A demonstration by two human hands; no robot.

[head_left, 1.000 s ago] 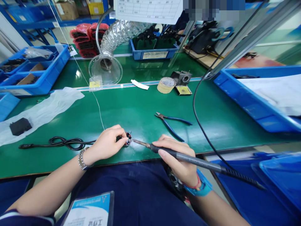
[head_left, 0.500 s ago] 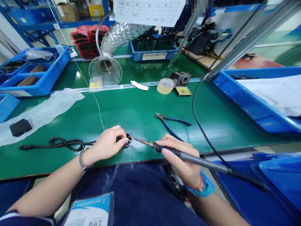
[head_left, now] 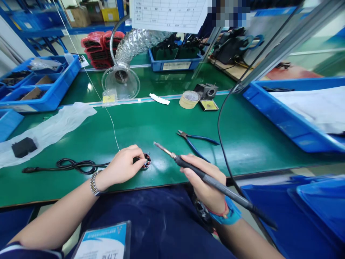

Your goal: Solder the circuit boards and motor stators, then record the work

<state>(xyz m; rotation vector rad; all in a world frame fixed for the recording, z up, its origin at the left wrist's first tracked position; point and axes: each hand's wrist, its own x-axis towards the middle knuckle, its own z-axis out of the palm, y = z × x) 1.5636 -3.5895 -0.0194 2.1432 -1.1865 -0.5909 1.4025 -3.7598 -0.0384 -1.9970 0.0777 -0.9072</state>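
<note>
My left hand (head_left: 126,163) is closed on a small round electronic part (head_left: 147,161) with coloured wires, low on the green bench; the fingers cover much of it. A thin strand of solder wire (head_left: 114,129) comes down from above to this hand. Left of the wrist lies a looped black cable (head_left: 78,166). In my right hand (head_left: 206,180) is a soldering iron (head_left: 194,169), gripped like a pen. Its tip points up and left, a little apart from the round part. Diagonal cutters (head_left: 192,138) with blue handles lie open beyond my right hand.
A clear fume hood (head_left: 129,88) on a silver duct stands at the back. A tape roll (head_left: 189,99) and a soldering iron stand (head_left: 209,91) sit behind the cutters. Blue bins (head_left: 67,79) flank the left; a large blue tray (head_left: 291,126) is at right. The iron's cord (head_left: 221,133) hangs at right.
The soldering iron's tip has moved up and away from the round part, and the iron has tilted more steeply. My left hand and the part have stayed in place.
</note>
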